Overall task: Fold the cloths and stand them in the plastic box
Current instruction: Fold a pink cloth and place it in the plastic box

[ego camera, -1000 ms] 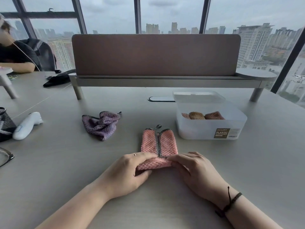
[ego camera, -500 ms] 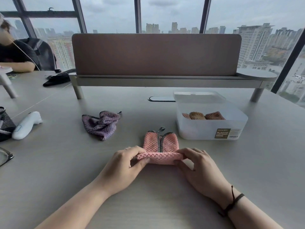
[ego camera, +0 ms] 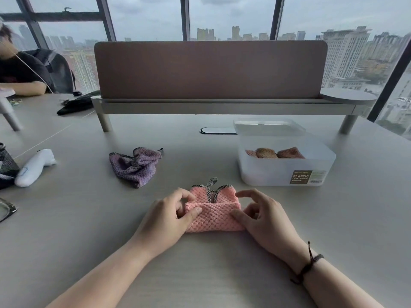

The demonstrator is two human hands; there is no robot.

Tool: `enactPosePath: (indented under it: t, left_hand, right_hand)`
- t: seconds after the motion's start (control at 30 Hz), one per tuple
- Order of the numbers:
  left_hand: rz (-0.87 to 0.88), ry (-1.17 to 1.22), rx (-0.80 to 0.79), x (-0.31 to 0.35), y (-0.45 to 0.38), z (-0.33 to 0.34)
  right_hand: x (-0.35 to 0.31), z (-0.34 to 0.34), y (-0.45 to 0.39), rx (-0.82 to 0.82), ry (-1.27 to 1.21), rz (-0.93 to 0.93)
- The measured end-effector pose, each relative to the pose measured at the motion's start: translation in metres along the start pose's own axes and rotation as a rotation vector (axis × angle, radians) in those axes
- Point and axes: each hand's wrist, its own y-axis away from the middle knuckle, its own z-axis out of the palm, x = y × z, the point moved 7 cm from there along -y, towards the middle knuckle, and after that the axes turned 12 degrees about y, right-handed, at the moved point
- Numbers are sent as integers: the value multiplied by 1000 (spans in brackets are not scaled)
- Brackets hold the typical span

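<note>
On the grey desk (ego camera: 200, 274), left hand (ego camera: 165, 221) and right hand (ego camera: 264, 221) each pinch an end of the pink cloth (ego camera: 213, 216); keep both ends level and crease firmly.

Table (ego camera: 77, 218): pink cloth (ego camera: 213, 216), purple cloth (ego camera: 135, 167), box (ego camera: 266, 172)

Left hand (ego camera: 170, 216): pinches the pink cloth (ego camera: 213, 217) at its left end, thumb on top, fingers curled behind.
Right hand (ego camera: 265, 221): holds the right end, thumb in front, index finger arched above.
Forearms: bare, angled inward.
</note>
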Motion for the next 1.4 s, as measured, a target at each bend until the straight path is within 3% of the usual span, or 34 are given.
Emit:
enactPosePath:
  t: [0.1,0.2,0.33,0.43,0.53,0.7,1.13,1.4]
  left_hand:
    - [55,-83,37,7,0,-3]
    - [229,-191,44,24,3,-4]
    - [392,-317,-217,37,13,17]
    - [366,-390,-451,30,20,36]
    - [252,-375,-588,18,20,42]
    - [246,-357,-651,20,19,45]
    - [190,-287,-601,17,18,41]
    - [229,-130,-333,21,14,21]
  right_hand:
    - [0,1,0,-18,90,2]
    - [-1,1,2,-10,139,-17]
    - [-8,-6,6,107,185,-135]
    - [-29,-11,15,172,304,-340]
    - [-38,4,20,13,382,-459]
    - [-25,31,23,-289,497,-433]
    - [-25,33,23,-293,504,-400]
    - [-28,18,17,-82,349,-408]
